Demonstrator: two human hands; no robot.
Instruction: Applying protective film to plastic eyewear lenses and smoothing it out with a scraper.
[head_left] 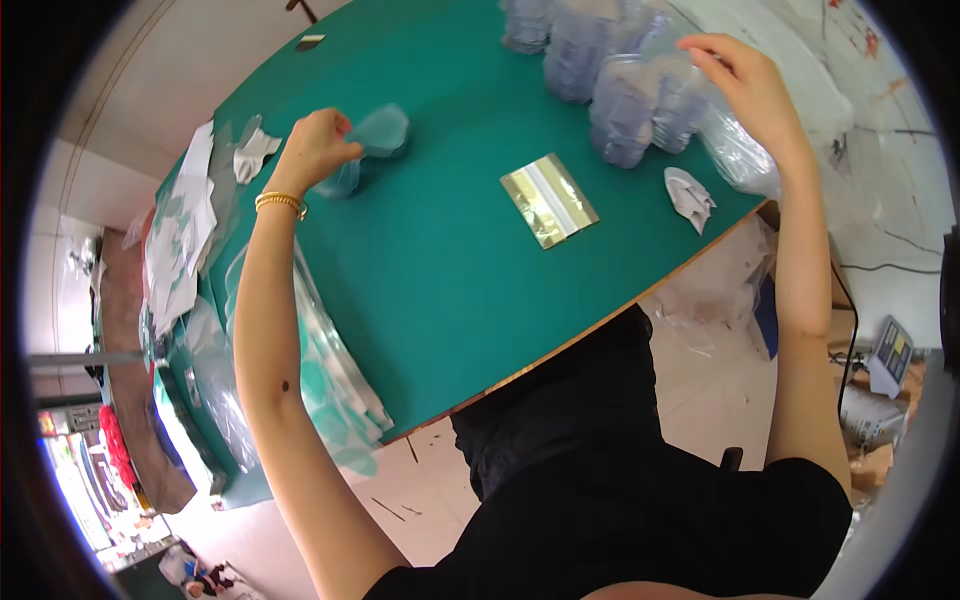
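Observation:
My left hand (320,150) is at the left of the green table, its fingers closed on a thin, clear bluish plastic piece (385,130) with a rounded outline. Part of the piece is smeared by motion, and a second rounded lobe (345,180) shows below the hand. My right hand (745,90) is raised at the far right beside stacks of similar clear bluish plastic pieces (625,110). Its index finger and thumb are slightly apart, with nothing visible between them. A flat gold packet with a pale middle band (550,200) lies between my arms.
The green tabletop (430,300) has a wooden front edge. Clear plastic bags (740,150) and a crumpled white piece (690,198) lie at the right. White scraps (180,230) and long clear plastic sleeves (330,350) cover the left side. A scale (888,355) stands at the far right.

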